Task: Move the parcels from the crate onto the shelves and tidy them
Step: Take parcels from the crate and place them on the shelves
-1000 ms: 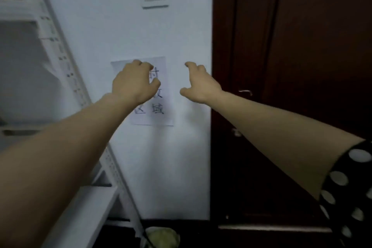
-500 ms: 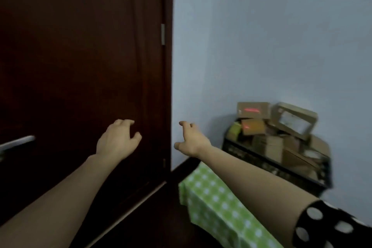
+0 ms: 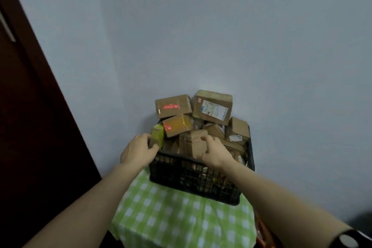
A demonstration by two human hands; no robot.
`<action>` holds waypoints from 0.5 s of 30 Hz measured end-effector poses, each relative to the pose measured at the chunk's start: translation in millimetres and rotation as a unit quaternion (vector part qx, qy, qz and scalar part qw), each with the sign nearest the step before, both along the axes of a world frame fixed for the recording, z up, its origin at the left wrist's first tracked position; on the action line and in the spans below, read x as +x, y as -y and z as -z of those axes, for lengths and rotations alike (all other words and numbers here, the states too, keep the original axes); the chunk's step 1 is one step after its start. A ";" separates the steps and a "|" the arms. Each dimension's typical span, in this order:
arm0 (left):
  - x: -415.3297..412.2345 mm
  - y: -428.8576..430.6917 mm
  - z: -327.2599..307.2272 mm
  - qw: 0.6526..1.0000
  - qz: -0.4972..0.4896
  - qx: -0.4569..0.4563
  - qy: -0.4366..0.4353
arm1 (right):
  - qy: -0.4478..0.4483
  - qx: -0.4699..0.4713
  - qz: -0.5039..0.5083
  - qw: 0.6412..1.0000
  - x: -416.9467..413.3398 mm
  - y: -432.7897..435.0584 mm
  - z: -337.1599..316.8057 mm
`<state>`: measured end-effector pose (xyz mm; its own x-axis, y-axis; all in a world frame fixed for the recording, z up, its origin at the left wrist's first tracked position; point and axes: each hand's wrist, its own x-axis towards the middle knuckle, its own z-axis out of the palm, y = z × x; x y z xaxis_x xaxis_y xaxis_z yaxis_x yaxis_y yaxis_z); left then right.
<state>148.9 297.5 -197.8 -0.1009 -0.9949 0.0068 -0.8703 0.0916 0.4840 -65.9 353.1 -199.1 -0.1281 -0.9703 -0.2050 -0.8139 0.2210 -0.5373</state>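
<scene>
A black plastic crate [image 3: 193, 179] piled with several cardboard parcels stands on a table against the wall. My left hand [image 3: 138, 152] is at the crate's front left corner, fingers and thumb curled round a small yellow-green parcel [image 3: 157, 136]. My right hand [image 3: 215, 151] grips a plain brown parcel [image 3: 192, 143] at the middle front of the pile. Behind them lie an orange-brown parcel with a red label [image 3: 178, 125], a brown one with a red strip [image 3: 173, 105] and a large one with a white shipping label [image 3: 213, 106]. No shelves are in view.
The table wears a green and white checked cloth [image 3: 181, 217]. A dark brown door [image 3: 30, 117] with a metal handle fills the left side. Pale wall [image 3: 201, 36] stands behind and to the right of the crate.
The view has swung right from the shelf frame and door to the crate. Both hands, which hung empty in the air, have reached into the crate and closed on parcels.
</scene>
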 end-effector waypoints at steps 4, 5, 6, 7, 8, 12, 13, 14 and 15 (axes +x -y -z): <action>-54.2 67.5 12.2 0.998 0.050 0.000 -0.033 | -0.032 -0.007 0.045 0.998 -45.5 49.0 4.9; -68.0 84.3 14.0 0.997 0.065 0.006 -0.046 | -0.036 -0.003 0.060 0.998 -55.7 63.0 4.6; -81.4 101.3 15.3 0.995 0.080 0.013 -0.059 | -0.037 -0.004 0.074 0.997 -66.1 78.0 3.7; -94.6 118.2 15.1 0.993 0.094 0.015 -0.073 | -0.038 -0.009 0.088 0.995 -75.9 93.1 3.1; -106.6 135.5 14.1 0.991 0.104 0.015 -0.086 | -0.037 -0.017 0.104 0.994 -86.0 107.9 2.8; -157.6 196.1 4.0 0.984 0.127 0.017 -0.122 | -0.015 -0.044 0.175 0.984 -125.1 154.3 1.5; -170.4 209.6 2.5 0.983 0.134 0.020 -0.127 | -0.010 -0.046 0.190 0.981 -134.4 162.4 1.8; -183.2 222.0 2.3 0.981 0.141 0.026 -0.131 | 0.003 -0.050 0.203 0.978 -143.4 170.0 3.7; -196.0 234.1 2.7 0.979 0.145 0.036 -0.136 | 0.021 -0.053 0.211 0.976 -151.9 177.2 5.1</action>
